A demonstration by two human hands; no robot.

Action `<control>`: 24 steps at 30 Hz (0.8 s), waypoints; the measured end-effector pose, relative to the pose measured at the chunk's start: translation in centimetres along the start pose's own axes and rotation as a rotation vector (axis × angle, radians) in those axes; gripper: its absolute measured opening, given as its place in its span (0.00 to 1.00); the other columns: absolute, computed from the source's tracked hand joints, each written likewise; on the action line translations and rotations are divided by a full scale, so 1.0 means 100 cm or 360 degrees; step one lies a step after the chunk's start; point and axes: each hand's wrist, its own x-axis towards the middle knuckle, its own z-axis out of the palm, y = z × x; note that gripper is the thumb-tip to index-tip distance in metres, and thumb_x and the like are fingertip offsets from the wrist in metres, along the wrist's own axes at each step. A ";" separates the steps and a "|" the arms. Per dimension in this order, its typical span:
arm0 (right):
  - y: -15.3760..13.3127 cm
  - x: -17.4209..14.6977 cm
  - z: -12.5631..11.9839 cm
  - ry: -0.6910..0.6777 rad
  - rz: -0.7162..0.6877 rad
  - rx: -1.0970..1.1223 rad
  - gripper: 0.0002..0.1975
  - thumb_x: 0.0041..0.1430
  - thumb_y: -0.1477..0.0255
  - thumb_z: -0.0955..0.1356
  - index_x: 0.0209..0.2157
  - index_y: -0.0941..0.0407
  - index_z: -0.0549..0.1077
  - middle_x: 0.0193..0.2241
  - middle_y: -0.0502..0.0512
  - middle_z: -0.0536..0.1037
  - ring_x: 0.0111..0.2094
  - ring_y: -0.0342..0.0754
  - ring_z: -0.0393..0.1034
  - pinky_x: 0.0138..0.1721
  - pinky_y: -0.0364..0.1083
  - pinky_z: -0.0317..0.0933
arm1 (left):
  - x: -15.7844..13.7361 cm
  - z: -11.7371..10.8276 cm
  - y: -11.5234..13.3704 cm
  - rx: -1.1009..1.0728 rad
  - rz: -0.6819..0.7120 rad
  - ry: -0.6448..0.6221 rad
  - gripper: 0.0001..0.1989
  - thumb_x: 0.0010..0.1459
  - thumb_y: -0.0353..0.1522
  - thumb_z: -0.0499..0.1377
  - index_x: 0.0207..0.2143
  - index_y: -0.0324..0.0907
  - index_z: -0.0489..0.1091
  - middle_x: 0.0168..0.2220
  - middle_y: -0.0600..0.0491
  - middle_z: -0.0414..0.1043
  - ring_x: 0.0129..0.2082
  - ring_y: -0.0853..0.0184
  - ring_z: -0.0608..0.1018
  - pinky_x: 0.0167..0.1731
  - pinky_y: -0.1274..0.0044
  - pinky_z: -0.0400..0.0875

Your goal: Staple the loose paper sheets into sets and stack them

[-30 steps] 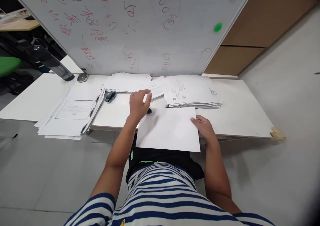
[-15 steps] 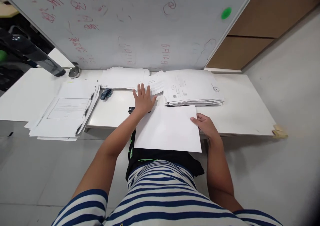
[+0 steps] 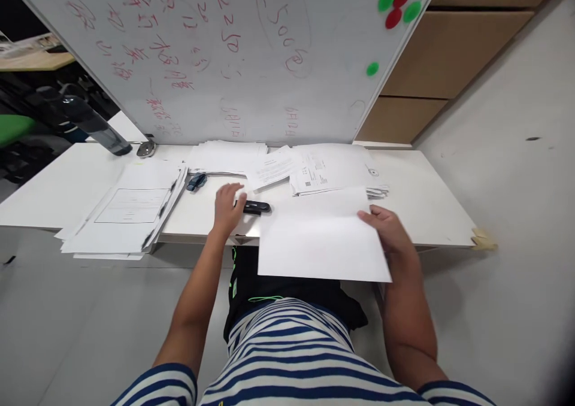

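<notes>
White paper [image 3: 318,244] in right grip [image 3: 392,233], dark bottle [image 3: 92,123], contents unclear

Worktop [image 3: 426,208] layout, read as a clock centred on the stapler [image 3: 257,207]; 12 o'clock points away from the person. The left grip [image 3: 228,209] is at 9 o'clock, right beside the stapler, with the left stack [image 3: 130,208] farther out. Bottle [image 3: 95,120], 10 o'clock; back stack [image 3: 227,156], 11; loose page [image 3: 272,167], between 12 and 1; right stack [image 3: 335,163], 2. The sheet [image 3: 321,244], at 4, overhangs the worktop's near edge, the right grip [image 3: 392,232] at its 3 o'clock edge. Behind the papers, at 12, stands the whiteboard [image 3: 263,88].
</notes>
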 end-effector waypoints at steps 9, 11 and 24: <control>-0.029 -0.028 -0.018 0.0851 -0.0992 0.0406 0.20 0.39 0.64 0.80 0.35 0.56 0.79 0.34 0.55 0.81 0.34 0.47 0.75 0.38 0.48 0.71 | -0.027 0.004 -0.021 -0.0025 -0.0130 -0.0314 0.25 0.62 0.46 0.58 0.56 0.42 0.68 0.54 0.44 0.73 0.54 0.54 0.75 0.55 0.63 0.69; 0.008 -0.033 0.009 0.0784 -0.0742 0.0526 0.20 0.41 0.62 0.80 0.35 0.56 0.78 0.34 0.55 0.81 0.37 0.48 0.76 0.41 0.49 0.72 | -0.028 0.005 -0.018 0.0046 -0.0063 -0.0183 0.25 0.62 0.46 0.58 0.56 0.40 0.69 0.53 0.42 0.73 0.56 0.52 0.74 0.57 0.61 0.67; 0.079 -0.059 0.110 0.0234 -0.0317 0.0647 0.16 0.59 0.58 0.73 0.43 0.52 0.77 0.44 0.55 0.82 0.50 0.51 0.76 0.56 0.55 0.68 | -0.099 0.000 0.121 -0.1642 -0.0695 -0.0703 0.30 0.62 0.48 0.60 0.62 0.46 0.63 0.63 0.45 0.67 0.63 0.56 0.68 0.61 0.65 0.64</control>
